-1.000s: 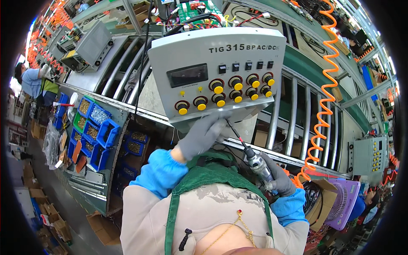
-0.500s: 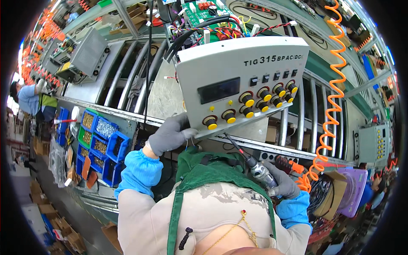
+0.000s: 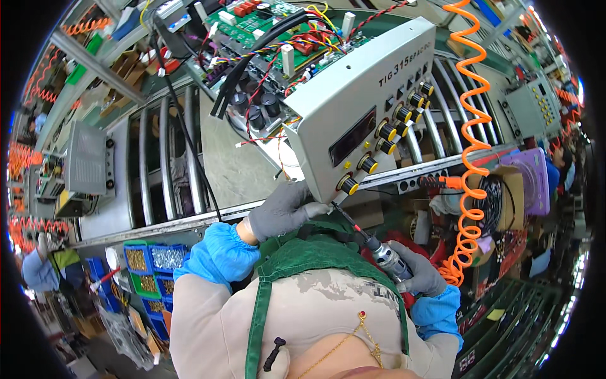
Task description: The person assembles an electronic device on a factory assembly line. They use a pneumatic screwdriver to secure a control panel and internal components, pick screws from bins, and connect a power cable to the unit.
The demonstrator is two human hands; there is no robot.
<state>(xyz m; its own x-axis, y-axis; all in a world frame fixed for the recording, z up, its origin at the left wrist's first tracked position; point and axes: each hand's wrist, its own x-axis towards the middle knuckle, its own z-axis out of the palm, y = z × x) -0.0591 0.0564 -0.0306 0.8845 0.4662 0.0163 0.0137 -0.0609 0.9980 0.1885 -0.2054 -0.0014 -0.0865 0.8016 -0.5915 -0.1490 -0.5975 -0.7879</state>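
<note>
My gloved left hand (image 3: 281,211) is closed at the lower left corner of a light-grey front panel (image 3: 334,114), fingers against its bottom edge. The panel carries black-and-yellow knobs, small switches and a dark display, and stands tilted. Behind it sit a green circuit board (image 3: 230,39), black capacitors (image 3: 255,118) and bundled coloured wires (image 3: 259,54). In my gloved right hand (image 3: 420,271) is a pneumatic screwdriver (image 3: 390,258), its long bit pointing up and left. The bit's tip is beside my left fingertips at the panel's lower edge; whether a screw is there is too small to tell.
A coiled orange air hose (image 3: 476,120) hangs right of the panel. Metal conveyor rollers (image 3: 165,174) run on both sides. Blue and green bins of small hardware (image 3: 144,278) stand at left. Similar grey machines (image 3: 86,158) sit farther off, and a person (image 3: 41,268) works at far left.
The view has shifted, and the panel now slants more steeply. My left hand has moved right along with its corner, close to the screwdriver's tip. My right hand keeps its hold.
</note>
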